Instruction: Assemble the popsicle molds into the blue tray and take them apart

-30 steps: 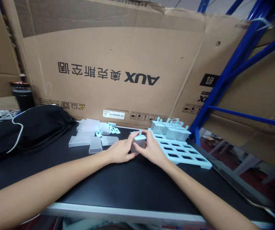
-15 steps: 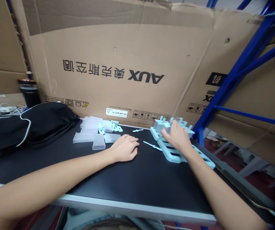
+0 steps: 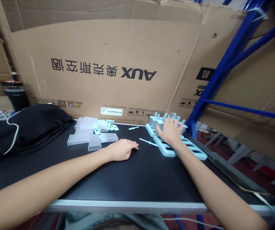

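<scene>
My right hand point(image 3: 171, 132) reaches over a light-blue slotted rack point(image 3: 167, 152) at the right of the table. Its thumb is apart from the fingers, which curl over one of the translucent plastic boxes point(image 3: 154, 120) standing upright in the rack's back row. The fingertips are partly hidden. My left hand point(image 3: 122, 149) rests on the black tabletop with nothing in it, fingers loosely stretched to the right. Just beyond it lie a thin light-blue stick point(image 3: 148, 142) and a shorter light-blue piece point(image 3: 134, 128). Several empty translucent boxes point(image 3: 94, 141) lie left of that hand.
Small light-blue tabs point(image 3: 113, 127) lie behind the loose boxes. At the left are a black bag point(image 3: 41, 126) with a white cable and a dark bottle point(image 3: 16, 95). A large cardboard sheet point(image 3: 92, 44) stands along the back, and a blue metal frame point(image 3: 220, 75) rises at the right.
The camera view has shifted, so the scene sits further left. My right hand has settled lower over the row of boxes, thumb spread. My left hand stays on the tabletop, fingers slightly straighter.
</scene>
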`<state>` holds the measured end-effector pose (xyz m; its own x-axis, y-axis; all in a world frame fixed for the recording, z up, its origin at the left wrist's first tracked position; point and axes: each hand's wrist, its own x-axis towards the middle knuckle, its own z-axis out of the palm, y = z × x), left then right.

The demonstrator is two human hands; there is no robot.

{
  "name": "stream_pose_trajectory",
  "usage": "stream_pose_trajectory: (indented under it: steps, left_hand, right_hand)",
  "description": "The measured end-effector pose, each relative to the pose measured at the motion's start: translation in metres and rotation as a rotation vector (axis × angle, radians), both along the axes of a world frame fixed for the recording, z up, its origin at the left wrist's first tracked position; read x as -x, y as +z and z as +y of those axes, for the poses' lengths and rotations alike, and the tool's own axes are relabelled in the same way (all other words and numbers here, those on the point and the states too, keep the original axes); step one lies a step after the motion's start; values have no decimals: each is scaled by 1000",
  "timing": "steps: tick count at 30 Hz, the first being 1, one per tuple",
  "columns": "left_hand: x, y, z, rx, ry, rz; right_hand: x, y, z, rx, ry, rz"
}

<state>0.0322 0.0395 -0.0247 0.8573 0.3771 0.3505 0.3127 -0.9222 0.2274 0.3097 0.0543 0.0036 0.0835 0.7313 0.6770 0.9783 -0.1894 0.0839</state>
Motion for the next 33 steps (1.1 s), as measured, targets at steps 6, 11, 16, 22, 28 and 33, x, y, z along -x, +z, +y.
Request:
stream_pose_trajectory:
  steps: [6, 11, 16, 22, 28, 33]
  left_hand:
    - [1, 3, -4, 3, -58, -58]
    - [1, 2, -3, 10, -69, -63]
    - [2, 5, -5, 107, -62, -91]
    - [7, 12, -9, 213, -240, -119]
    - [7, 10, -8, 175, -265, -127]
    - [7, 12, -11, 108, -228, -77]
  right_hand:
    - [0, -3, 2, -24, 32, 35]
    - [-5, -7, 6, 19, 28, 118]
    - [-7, -12, 7, 18, 20, 111]
    - [-12, -11, 11, 61, 27, 29]
    - [-14, -10, 16, 33, 14, -96]
    - [-5, -3, 6, 20, -2, -209]
